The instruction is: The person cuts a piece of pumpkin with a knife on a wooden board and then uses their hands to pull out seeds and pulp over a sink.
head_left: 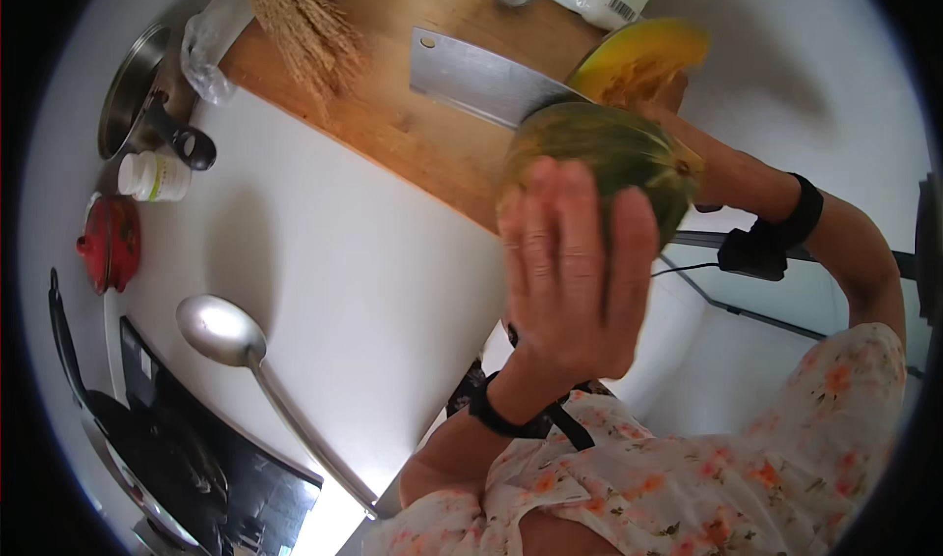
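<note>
A green, pale-streaked pumpkin piece point(614, 148) is tilted up at the right edge of the wooden cutting board point(462, 153). My left hand point(575, 271) grips its near side, fingers laid over the rind and slightly blurred. Behind it shows another cut pumpkin piece point(643, 55) with yellow-orange flesh and stringy pulp. My right hand point(673, 99) reaches in from the right beside that piece, its fingers mostly hidden by the pumpkin. A wide cleaver point(481, 75) points left over the board; its handle end is hidden behind the green rind.
A bundle of dried stalks point(300, 35) lies across the board's left part. On the white counter point(363, 251) rests a large metal spoon point(226, 330). Along the left stand a steel pan point(133, 89), a white bottle point(155, 176), a red pot point(110, 244) and a black stove point(226, 458).
</note>
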The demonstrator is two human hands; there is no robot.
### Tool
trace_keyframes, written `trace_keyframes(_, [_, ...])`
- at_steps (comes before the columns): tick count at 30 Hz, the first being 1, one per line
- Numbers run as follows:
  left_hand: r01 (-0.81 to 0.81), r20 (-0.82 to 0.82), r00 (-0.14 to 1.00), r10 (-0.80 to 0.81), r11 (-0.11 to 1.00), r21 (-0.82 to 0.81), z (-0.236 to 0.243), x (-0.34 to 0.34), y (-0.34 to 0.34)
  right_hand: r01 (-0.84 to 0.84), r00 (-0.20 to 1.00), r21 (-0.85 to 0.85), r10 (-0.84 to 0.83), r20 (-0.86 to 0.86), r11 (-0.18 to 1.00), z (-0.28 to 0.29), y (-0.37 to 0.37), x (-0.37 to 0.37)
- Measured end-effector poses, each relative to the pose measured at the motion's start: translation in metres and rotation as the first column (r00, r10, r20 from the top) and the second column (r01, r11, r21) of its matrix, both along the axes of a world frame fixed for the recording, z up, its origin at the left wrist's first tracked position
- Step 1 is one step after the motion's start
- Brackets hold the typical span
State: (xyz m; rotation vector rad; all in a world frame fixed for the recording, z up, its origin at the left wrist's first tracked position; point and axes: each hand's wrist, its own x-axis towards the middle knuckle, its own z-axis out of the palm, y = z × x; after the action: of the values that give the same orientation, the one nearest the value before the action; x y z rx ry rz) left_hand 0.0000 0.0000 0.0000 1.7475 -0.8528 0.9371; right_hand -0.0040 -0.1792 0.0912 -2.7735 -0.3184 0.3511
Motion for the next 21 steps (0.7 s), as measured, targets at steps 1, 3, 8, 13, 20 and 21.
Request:
trace_keyframes(1, [0.001,-0.066,0.998,-0.007,0.996,-0.092,0.002,0.003,0.003,0.197,0.975,0.05,-0.19,-0.118,0.979,0.011,0.011,0.005])
trace_keyframes(3, [0.004,-0.13,0.991,-0.029,0.983,-0.186,0.001,0.009,0.009,0.396,0.898,0.074,-0.37,-0.239,0.915,0.01,0.017,0.013])
trace_keyframes(8, [0.12,-0.236,0.948,-0.212,0.929,-0.351,-0.004,0.019,0.026,0.566,0.766,-0.133,-0.579,-0.279,0.813,0.017,0.033,0.032])
trace_keyframes(13, [0.085,-0.494,0.794,-0.354,0.869,-0.487,0.002,0.019,0.044,0.546,0.775,-0.25,-0.595,-0.211,0.8,0.01,0.039,0.029])
trace_keyframes(20, [-0.085,-0.535,0.596,-0.599,0.615,-0.784,-0.001,0.028,0.043,0.45,0.893,-0.075,-0.447,0.06,0.89,-0.014,0.039,-0.002])
trace_keyframes(21, [-0.122,-0.514,0.529,-0.675,0.539,-0.833,0.0,0.029,0.043,0.487,0.873,-0.106,-0.481,0.08,0.867,-0.011,0.045,-0.006])
